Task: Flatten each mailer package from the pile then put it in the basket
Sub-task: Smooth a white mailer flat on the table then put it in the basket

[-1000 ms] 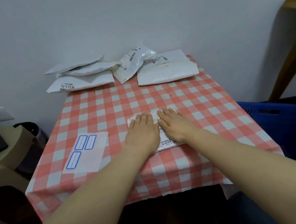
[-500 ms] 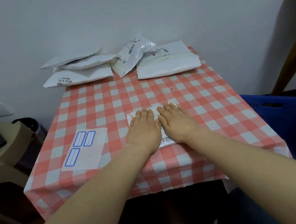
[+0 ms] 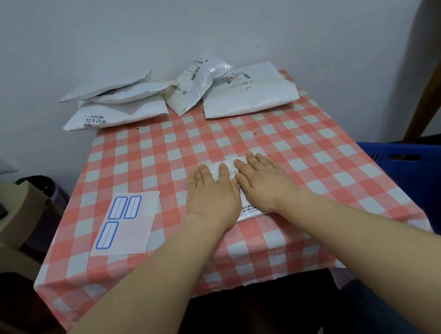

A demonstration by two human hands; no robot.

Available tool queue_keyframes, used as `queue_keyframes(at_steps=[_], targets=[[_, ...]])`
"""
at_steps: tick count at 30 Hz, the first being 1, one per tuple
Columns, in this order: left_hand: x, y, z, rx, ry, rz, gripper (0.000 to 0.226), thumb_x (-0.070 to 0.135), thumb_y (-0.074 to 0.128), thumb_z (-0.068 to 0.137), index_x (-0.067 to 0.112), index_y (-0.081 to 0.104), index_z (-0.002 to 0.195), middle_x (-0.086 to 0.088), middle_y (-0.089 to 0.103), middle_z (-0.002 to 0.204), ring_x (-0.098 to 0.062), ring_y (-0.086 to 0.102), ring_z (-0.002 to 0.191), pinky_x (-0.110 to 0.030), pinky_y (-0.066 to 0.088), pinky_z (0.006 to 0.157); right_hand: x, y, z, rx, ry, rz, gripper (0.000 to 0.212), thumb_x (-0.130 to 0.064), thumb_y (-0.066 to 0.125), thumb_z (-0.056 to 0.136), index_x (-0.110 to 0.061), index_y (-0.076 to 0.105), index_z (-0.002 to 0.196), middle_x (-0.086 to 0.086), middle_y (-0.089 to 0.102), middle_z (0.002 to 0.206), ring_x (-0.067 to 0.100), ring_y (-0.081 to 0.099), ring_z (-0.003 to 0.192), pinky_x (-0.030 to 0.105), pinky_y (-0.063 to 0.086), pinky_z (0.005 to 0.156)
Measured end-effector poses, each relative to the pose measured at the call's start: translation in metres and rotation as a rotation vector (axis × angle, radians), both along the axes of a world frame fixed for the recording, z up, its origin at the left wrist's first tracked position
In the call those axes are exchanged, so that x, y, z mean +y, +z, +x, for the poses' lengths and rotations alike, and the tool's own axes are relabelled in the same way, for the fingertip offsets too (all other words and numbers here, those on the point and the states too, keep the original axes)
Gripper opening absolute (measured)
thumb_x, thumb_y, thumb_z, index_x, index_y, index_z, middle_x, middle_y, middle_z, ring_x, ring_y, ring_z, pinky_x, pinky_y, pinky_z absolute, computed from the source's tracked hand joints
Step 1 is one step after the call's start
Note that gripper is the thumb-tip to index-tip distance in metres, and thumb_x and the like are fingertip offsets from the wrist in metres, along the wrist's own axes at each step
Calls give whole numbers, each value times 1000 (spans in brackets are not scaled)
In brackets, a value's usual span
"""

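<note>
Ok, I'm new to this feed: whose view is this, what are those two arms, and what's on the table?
There is no machine here. One camera sits on a person's head, looking down at their own bare arms. The left hand and right hand lie flat, side by side, pressing a white mailer onto the checked tablecloth; nothing is gripped. More white mailers are piled at the far edge. A sheet with blue-framed labels lies to the left. The blue basket stands off the table's right side.

Mailer packages in the pile [image 3: 248, 96]: five
Mailer package on the bench front [image 3: 249, 212]: one
Hands: two, left hand [image 3: 212, 194], right hand [image 3: 265, 183]
Label sheet [image 3: 127, 225]: one
Basket [image 3: 431, 176]: one
</note>
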State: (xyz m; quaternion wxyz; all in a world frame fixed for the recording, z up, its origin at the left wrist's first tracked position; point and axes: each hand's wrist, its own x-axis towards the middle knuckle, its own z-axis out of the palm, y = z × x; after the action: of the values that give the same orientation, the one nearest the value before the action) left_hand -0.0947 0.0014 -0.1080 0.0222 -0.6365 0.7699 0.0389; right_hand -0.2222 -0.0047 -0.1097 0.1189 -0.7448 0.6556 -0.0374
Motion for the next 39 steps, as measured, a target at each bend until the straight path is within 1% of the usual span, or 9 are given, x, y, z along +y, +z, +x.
queue_keyframes(at_steps=[7, 10, 12, 16, 21, 29, 32, 36, 39], targets=[[-2, 8, 4, 150, -5, 122, 54, 39, 10, 102, 18, 4, 152, -20, -1, 157, -31, -5, 146, -41, -8, 117, 1, 12, -3, -18, 5, 120, 51, -38, 11, 103, -25, 9, 152, 6, -3, 160, 22, -5, 147, 44, -7, 117], [-8, 22, 19, 369, 6, 14, 48, 29, 19, 104, 12, 22, 149, -13, 19, 156, -24, 13, 146, -38, 3, 118, -6, 36, -3, -57, -16, 84, 50, -37, 9, 103, -26, 23, 149, 4, 9, 160, 21, 1, 147, 51, -9, 115], [-10, 27, 31, 314, -10, -112, 46, 23, 24, 104, 10, 26, 148, -9, 25, 155, -22, 17, 144, -36, 9, 117, -7, 42, 7, -39, 25, 1, 49, -38, 12, 103, -27, 21, 150, 4, 6, 160, 22, -2, 147, 50, -9, 114], [-2, 21, 39, 80, -64, 8, 50, 26, 18, 104, 8, 14, 151, -7, 13, 159, -20, 7, 147, -36, 2, 118, 4, 20, 24, 17, 149, 77, 54, -39, 14, 103, -21, 6, 153, 5, -3, 160, 20, -5, 147, 41, -5, 117], [-2, 12, 39, -33, -82, -18, 52, 27, 14, 104, 5, 10, 151, -10, 12, 159, -22, 6, 147, -35, 1, 119, 6, 7, 26, 8, 131, 9, 53, -37, 15, 103, -18, 9, 153, 4, 2, 160, 18, -1, 147, 38, -1, 118], [-3, 8, 39, 9, -74, -4, 51, 26, 15, 104, 5, 11, 150, -9, 13, 159, -22, 8, 147, -36, 2, 118, 9, 3, 27, 9, 108, -39, 53, -37, 15, 103, -19, 9, 152, 2, 3, 160, 17, -1, 147, 36, -3, 119], [-4, 13, 36, 12, -24, -37, 49, 28, 18, 103, 6, 28, 145, -9, 28, 154, -24, 16, 144, -40, 6, 118, 5, 5, 26, -23, 118, 33, 52, -35, 16, 104, -19, 9, 152, 3, 1, 160, 17, -2, 147, 37, -4, 118], [5, 15, 23, 89, -36, -59, 55, 34, 17, 102, 7, 17, 150, -9, 17, 157, -23, 10, 146, -40, 2, 118, 0, 26, 8, -379, 76, 162, 48, -26, 25, 104, -14, 21, 150, 5, 14, 159, 11, 33, 135, 29, 21, 110], [5, 9, 22, 79, -65, -29, 56, 34, 13, 103, 8, 5, 151, -9, 6, 159, -22, 6, 147, -37, -2, 118, 4, 22, -2, -148, 85, 87, 50, -29, 20, 105, -12, 14, 151, 6, 7, 160, 17, 6, 147, 35, 2, 117]])
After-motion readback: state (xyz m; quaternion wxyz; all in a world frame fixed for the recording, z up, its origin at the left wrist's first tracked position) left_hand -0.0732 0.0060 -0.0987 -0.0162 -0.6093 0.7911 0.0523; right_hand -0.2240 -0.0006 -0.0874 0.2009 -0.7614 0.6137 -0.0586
